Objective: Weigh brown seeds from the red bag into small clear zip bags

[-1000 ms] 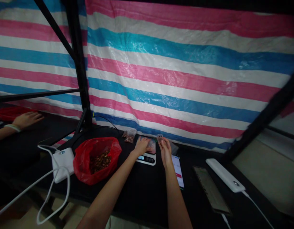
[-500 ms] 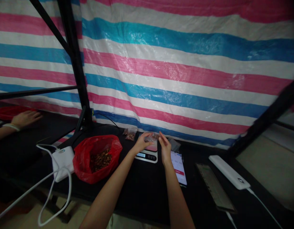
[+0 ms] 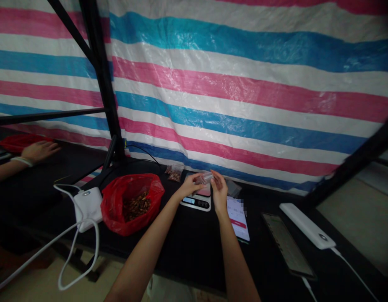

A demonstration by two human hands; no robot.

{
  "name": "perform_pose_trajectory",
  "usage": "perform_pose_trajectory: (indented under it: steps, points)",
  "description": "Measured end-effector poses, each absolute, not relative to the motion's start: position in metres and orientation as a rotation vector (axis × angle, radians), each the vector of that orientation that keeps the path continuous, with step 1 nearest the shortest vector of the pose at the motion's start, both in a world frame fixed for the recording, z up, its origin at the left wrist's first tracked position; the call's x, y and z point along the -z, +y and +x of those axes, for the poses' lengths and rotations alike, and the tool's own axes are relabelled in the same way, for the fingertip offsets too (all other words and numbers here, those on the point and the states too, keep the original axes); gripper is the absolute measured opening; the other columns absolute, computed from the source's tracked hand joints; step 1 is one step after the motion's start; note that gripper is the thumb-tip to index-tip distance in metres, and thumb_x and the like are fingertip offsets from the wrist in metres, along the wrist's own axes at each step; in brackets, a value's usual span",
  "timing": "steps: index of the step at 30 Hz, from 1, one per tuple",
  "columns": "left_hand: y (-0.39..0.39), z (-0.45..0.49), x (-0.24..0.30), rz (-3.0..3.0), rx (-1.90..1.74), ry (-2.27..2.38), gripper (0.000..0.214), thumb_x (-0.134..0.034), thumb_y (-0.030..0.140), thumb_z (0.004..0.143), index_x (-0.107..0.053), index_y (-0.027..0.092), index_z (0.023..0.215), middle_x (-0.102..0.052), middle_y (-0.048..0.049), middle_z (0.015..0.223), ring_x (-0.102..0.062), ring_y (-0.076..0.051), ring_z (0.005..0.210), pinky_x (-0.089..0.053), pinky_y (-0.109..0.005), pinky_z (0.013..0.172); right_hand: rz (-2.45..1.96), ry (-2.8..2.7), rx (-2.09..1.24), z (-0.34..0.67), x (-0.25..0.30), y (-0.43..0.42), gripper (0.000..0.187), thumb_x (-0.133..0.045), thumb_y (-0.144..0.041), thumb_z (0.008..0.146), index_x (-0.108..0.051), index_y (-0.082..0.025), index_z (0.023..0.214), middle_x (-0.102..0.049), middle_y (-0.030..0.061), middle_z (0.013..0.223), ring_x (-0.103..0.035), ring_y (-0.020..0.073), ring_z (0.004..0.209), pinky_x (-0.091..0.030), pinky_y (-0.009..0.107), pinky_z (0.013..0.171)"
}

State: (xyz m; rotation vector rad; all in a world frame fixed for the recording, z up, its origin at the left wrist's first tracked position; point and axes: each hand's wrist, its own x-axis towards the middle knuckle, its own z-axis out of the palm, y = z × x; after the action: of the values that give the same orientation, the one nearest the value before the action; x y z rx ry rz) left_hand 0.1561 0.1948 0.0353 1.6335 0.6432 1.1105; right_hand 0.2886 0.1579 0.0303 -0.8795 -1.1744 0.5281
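My left hand and my right hand meet above a small digital kitchen scale on the black table. Both pinch a small clear plastic bag held between them; its contents are too small to make out. To the left stands an open red plastic bag holding brown bits. A small clear packet with brown contents lies behind the scale by the striped tarp.
A white charger with looping cables sits left of the red bag. A phone with a lit screen, a dark phone and a white power bank lie to the right. Another person's hand rests at far left. Black frame posts stand behind.
My left hand lifted off the scale and joined my right hand at the small clear thing my right held over the scale. The view shifted slightly.
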Motion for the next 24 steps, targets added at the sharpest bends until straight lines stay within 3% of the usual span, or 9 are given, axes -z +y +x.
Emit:
perform_pose_trajectory:
  steps: [10,13,17,19,22,24]
  points:
    - [0.212,0.155,-0.031,2.004,-1.164,0.874,0.054,-0.072,0.030,0.063,-0.057,0.015,0.113,-0.060,-0.0105,0.113,-0.054,-0.023,0.104,-0.038,-0.036,0.095,-0.896,-1.079,-0.462,0.295,-0.028,0.161,0.036,-0.056,-0.038,0.077,-0.057,-0.017,0.106,-0.058,0.0104,0.116,-0.053,0.0207,0.108,-0.036,0.040,0.098]
    - [0.215,0.165,-0.027,2.199,-0.979,1.105,0.060,-0.071,0.032,0.063,-0.052,0.018,0.119,-0.055,-0.0119,0.121,-0.045,-0.029,0.116,-0.023,-0.049,0.103,-0.876,-0.988,-0.497,0.299,-0.021,0.167,0.035,-0.060,-0.037,0.073,-0.057,-0.017,0.102,-0.060,0.0094,0.112,-0.055,0.0204,0.104,-0.037,0.041,0.096]
    - [0.191,0.167,-0.037,2.248,-0.965,1.215,0.077,-0.065,0.039,0.070,-0.031,0.016,0.135,-0.032,-0.0180,0.139,-0.024,-0.032,0.131,-0.005,-0.060,0.104,-0.866,-0.872,-0.535,0.304,-0.011,0.174,0.035,-0.067,-0.036,0.067,-0.057,-0.017,0.093,-0.062,0.0077,0.105,-0.057,0.0205,0.099,-0.038,0.046,0.094]
    - [0.162,0.156,-0.046,2.231,-1.068,1.167,0.068,-0.059,0.041,0.075,-0.033,0.019,0.133,-0.029,-0.0152,0.141,-0.022,-0.030,0.132,-0.004,-0.058,0.105,-0.861,-0.867,-0.568,0.302,-0.010,0.174,0.034,-0.069,-0.036,0.065,-0.055,-0.016,0.089,-0.063,0.0064,0.099,-0.058,0.0202,0.097,-0.038,0.047,0.094]
    - [0.101,0.126,-0.055,2.110,-1.341,1.167,0.036,-0.050,0.037,0.082,-0.052,0.028,0.117,-0.040,-0.0062,0.134,-0.034,-0.024,0.126,-0.012,-0.051,0.108,-0.862,-0.945,-0.647,0.290,-0.013,0.168,0.032,-0.070,-0.034,0.064,-0.055,-0.017,0.086,-0.064,0.0046,0.095,-0.059,0.0194,0.094,-0.037,0.047,0.095]
    - [0.058,0.098,-0.052,1.876,-1.629,1.303,0.028,-0.046,0.032,0.085,-0.055,0.028,0.111,-0.046,-0.0059,0.128,-0.040,-0.023,0.121,-0.023,-0.045,0.106,-0.868,-1.040,-0.723,0.275,-0.017,0.162,0.031,-0.069,-0.034,0.065,-0.055,-0.018,0.088,-0.063,0.0051,0.096,-0.059,0.0195,0.095,-0.038,0.046,0.094]
